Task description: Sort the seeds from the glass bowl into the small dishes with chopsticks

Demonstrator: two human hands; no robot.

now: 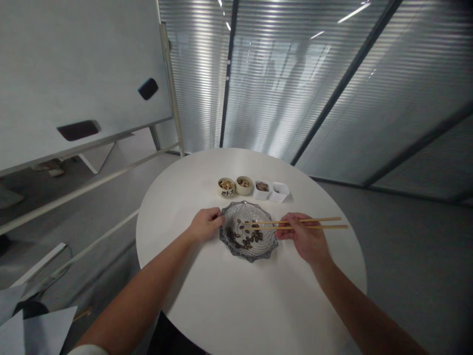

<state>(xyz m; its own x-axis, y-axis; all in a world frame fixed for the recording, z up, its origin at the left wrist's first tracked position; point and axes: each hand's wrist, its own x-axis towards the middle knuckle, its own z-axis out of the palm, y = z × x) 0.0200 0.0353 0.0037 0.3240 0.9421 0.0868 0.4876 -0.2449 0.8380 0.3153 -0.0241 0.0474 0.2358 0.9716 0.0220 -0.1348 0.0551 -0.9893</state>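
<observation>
A clear glass bowl with a scalloped rim stands on the white round table. Dark brown seeds lie scattered inside it. My left hand grips the bowl's left rim, fingers closed on the edge. In my right hand is a pair of wooden chopsticks, held nearly level from the right. Their tips reach over the inside of the bowl, slightly apart, near a few seeds. Whether the tips touch a seed is too small to tell.
Behind the bowl stand two cream round cups, a left one and another, with pale nut-like pieces. Beside them are two white square dishes, one with brown bits, one nearly bare. A whiteboard on a frame stands left; ribbed glass panels rise behind.
</observation>
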